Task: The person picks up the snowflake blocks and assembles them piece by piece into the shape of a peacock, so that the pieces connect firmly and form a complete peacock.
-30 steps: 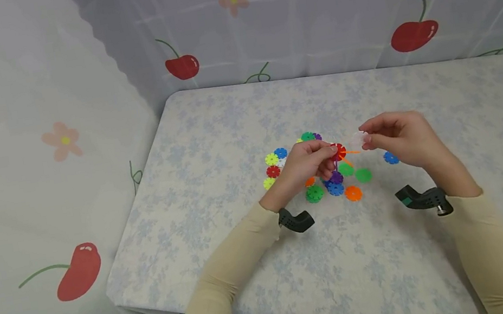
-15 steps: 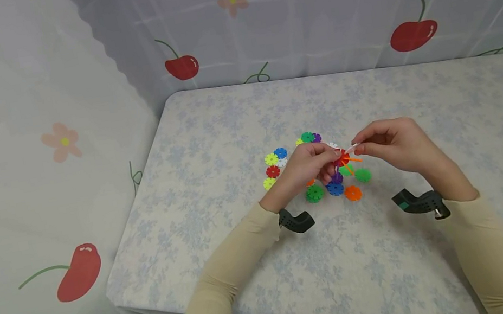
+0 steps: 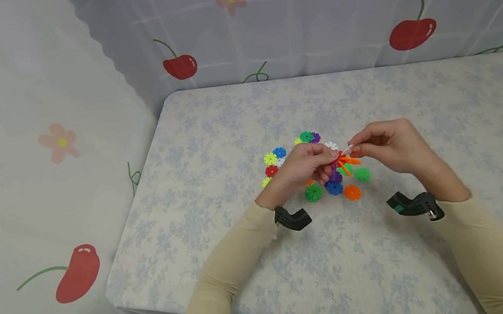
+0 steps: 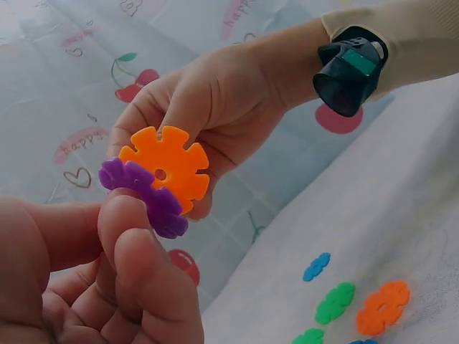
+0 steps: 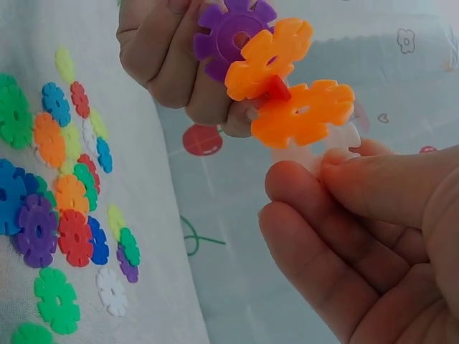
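My left hand (image 3: 304, 166) pinches a joined cluster of plastic snowflake discs above the table. In the right wrist view the cluster shows a purple disc (image 5: 228, 36), two orange discs (image 5: 308, 111) and a bit of a red disc (image 5: 278, 88). Between thumb and fingertips, my right hand (image 3: 390, 146) pinches a whitish, see-through snowflake disc (image 5: 349, 136). That disc sits right at the cluster, its edge partly behind the lower orange disc. From the left wrist, the purple disc (image 4: 143, 197) and an orange disc (image 4: 168, 161) hide the white one.
Loose snowflake discs lie on the patterned tablecloth (image 3: 227, 128) beneath and around the hands. Among them are a green disc (image 3: 314, 193), an orange disc (image 3: 352, 192), a white disc (image 5: 112, 292) and a red disc (image 5: 76, 238). A cherry-print curtain (image 3: 308, 16) hangs behind the table.
My right hand has moved left with the white disc, from apart to right against the cluster. The cluster has turned and dipped slightly in my left hand, which stays nearly in place.
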A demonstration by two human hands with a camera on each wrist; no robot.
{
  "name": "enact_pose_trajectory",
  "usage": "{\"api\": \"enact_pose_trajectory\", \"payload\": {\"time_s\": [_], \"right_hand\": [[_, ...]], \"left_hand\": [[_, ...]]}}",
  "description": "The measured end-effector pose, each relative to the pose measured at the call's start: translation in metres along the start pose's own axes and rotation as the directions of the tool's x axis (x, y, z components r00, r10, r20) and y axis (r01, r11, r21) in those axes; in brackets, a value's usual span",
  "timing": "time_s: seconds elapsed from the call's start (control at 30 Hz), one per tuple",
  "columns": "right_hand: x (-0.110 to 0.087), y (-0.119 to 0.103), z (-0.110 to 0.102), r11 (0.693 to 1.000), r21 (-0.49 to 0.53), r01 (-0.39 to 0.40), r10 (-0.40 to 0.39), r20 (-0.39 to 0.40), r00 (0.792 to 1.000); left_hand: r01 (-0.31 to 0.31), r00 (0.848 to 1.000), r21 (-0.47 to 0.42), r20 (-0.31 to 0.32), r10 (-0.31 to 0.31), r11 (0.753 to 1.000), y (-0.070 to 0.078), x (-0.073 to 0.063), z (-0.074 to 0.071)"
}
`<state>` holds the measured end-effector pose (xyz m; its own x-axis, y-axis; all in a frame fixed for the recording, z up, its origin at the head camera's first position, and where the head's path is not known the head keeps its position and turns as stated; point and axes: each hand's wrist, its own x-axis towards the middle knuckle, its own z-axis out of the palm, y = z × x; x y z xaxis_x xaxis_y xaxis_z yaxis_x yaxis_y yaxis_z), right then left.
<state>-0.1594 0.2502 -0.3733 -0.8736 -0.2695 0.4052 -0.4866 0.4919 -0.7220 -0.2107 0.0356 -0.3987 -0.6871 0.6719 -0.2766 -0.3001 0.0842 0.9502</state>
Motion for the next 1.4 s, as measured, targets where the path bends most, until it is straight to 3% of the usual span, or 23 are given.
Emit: {"api": "enact_pose_trajectory", "payload": {"time_s": [0.47, 0.87, 1.1, 1.27, 1.4], "right_hand": [[-0.0012, 0.0045, -0.0002, 0.994, 0.103, 0.025, -0.027, 0.015, 1.000], [-0.0015, -0.0008, -0.0022, 0.986, 0.165, 0.037, -0.049, 0.068, 0.996], [-0.0001, -0.0015, 0.0027, 0.991, 0.131, 0.039, -0.041, 0.010, 0.999], [0.0005, -0.0012, 0.0023, 0.999, 0.031, 0.020, -0.020, 0.005, 1.000], [0.0026, 0.0023, 0.0005, 0.995, -0.007, -0.103, 0.102, -0.033, 0.994]], "left_hand": [[0.072, 0.997, -0.156, 0.008, -0.072, 0.985, 0.0022, 0.0000, 0.0014], [0.129, 0.990, -0.226, 0.077, -0.114, 0.966, 0.0037, 0.0015, -0.0025], [0.099, 0.995, -0.205, 0.053, -0.090, 0.974, 0.0041, 0.0005, -0.0028], [0.068, 0.997, -0.103, 0.053, -0.063, 0.992, 0.0009, 0.0034, -0.0026], [0.013, 0.999, -0.104, 0.036, -0.009, 0.995, -0.0030, 0.0072, 0.0001]]}}
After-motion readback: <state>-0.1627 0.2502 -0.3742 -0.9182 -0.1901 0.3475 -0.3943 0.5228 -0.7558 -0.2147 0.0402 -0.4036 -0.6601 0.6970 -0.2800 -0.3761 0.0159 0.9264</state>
